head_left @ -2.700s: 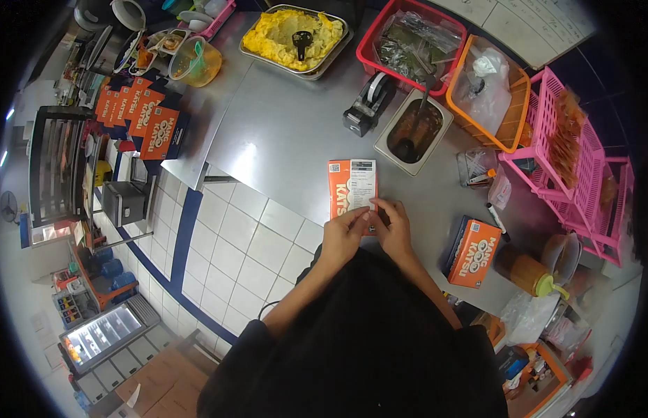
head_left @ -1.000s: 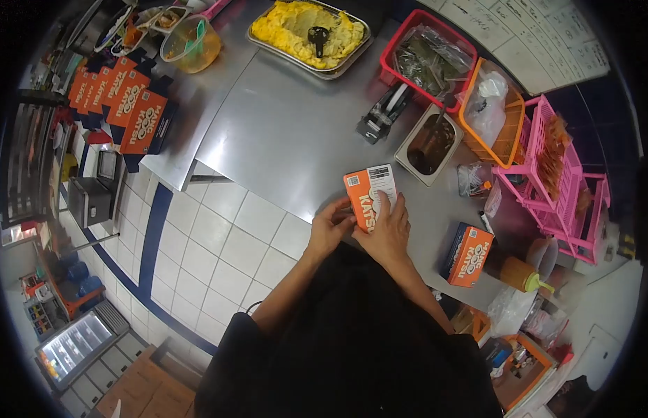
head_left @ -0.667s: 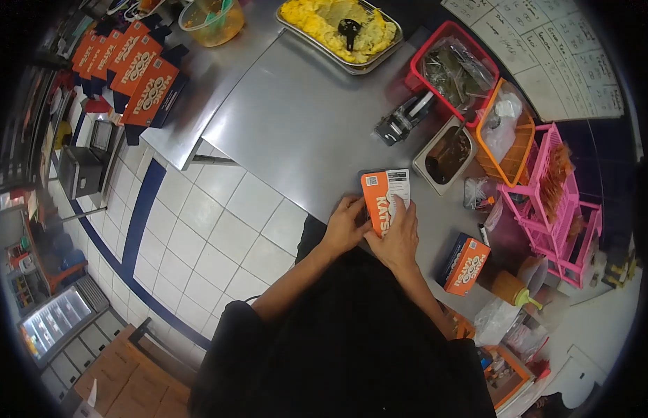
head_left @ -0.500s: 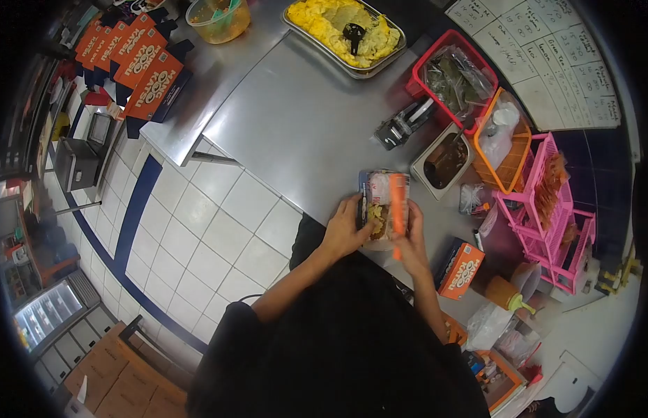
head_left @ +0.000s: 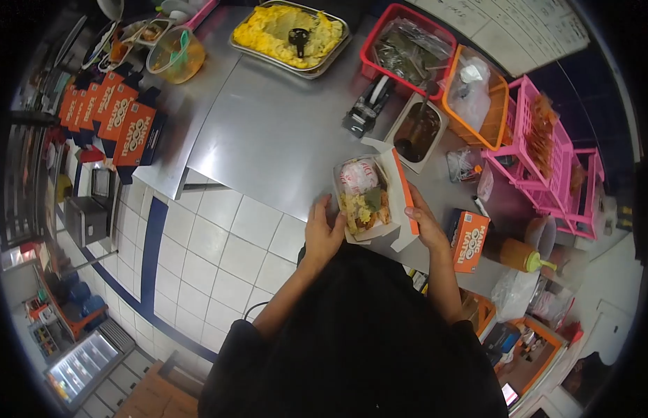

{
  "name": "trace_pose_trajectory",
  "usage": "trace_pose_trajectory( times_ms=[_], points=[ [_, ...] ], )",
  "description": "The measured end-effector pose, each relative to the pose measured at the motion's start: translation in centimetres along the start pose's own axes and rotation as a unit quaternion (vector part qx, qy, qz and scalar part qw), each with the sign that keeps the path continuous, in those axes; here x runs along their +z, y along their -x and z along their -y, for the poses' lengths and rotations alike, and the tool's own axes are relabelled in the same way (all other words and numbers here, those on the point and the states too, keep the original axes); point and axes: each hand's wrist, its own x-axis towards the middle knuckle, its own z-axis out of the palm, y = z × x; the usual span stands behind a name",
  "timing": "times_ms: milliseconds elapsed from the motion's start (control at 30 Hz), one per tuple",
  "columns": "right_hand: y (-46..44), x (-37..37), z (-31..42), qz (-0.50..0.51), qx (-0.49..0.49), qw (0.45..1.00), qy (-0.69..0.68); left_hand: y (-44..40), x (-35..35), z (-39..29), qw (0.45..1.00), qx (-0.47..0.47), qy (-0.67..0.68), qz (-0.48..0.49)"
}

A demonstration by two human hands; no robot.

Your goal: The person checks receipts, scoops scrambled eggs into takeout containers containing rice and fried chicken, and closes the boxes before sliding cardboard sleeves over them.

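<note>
A paper food box [head_left: 376, 233] stands with its lid raised at the front edge of the steel counter. Inside are a wrapped round bundle [head_left: 359, 176] with red print, yellow crumbly food [head_left: 360, 211] and a dark green leaf-like piece [head_left: 373, 200]. My left hand [head_left: 325, 228] grips the box's left wall, thumb near the rim. On the other side, my right hand [head_left: 427, 223] pinches the orange-edged lid [head_left: 407, 195], its thumb on the lid's face. The box's underside is hidden.
Above the box are a sauce pan [head_left: 416, 132], a black dispenser [head_left: 369, 104] and a tray of yellow mash [head_left: 289, 35]. Red [head_left: 369, 63] and orange [head_left: 501, 129] baskets and a pink rack [head_left: 557, 174] line the wall. A closed orange box [head_left: 470, 240] stands right.
The lid has swung open to the right, so the food now shows. My left hand has shifted left to the box's side; my right hand has moved right with the lid.
</note>
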Motion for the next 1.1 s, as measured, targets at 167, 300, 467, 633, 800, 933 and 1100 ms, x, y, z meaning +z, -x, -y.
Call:
trace_pose_trajectory(
  times_ms=[167,300,467,633,800,933,1100],
  points=[
    [0.3,-0.3,-0.1,0.0,0.006,1.0,-0.03,-4.3,0.3,-4.1,0.962,0.215,-0.166,-0.006],
    [0.3,-0.7,-0.6,0.012,0.014,0.999,-0.036,-9.7,3.0,-6.1,0.931,0.271,-0.231,0.072],
    [0.0,-1.2,-0.9,0.04,-0.014,0.999,-0.03,-11.8,2.7,-7.0,0.965,0.169,-0.159,0.121],
    [-0.3,0.1,-1.3,0.064,-0.048,0.996,-0.04,-7.3,-2.5,-8.7,0.918,-0.129,0.29,0.239],
    [0.1,3.2,-0.9,0.017,-0.073,0.984,0.163,-5.5,-2.4,-5.1,0.863,-0.19,0.384,0.266],
    [0.9,4.6,-1.4,-0.063,-0.065,0.97,0.226,-6.9,-3.6,-2.3,0.931,-0.21,0.262,0.142],
    [5.9,6.2,-1.2,-0.143,-0.082,0.894,0.418,-12.8,-3.0,-1.5,0.981,0.028,0.13,0.141]
  ],
)
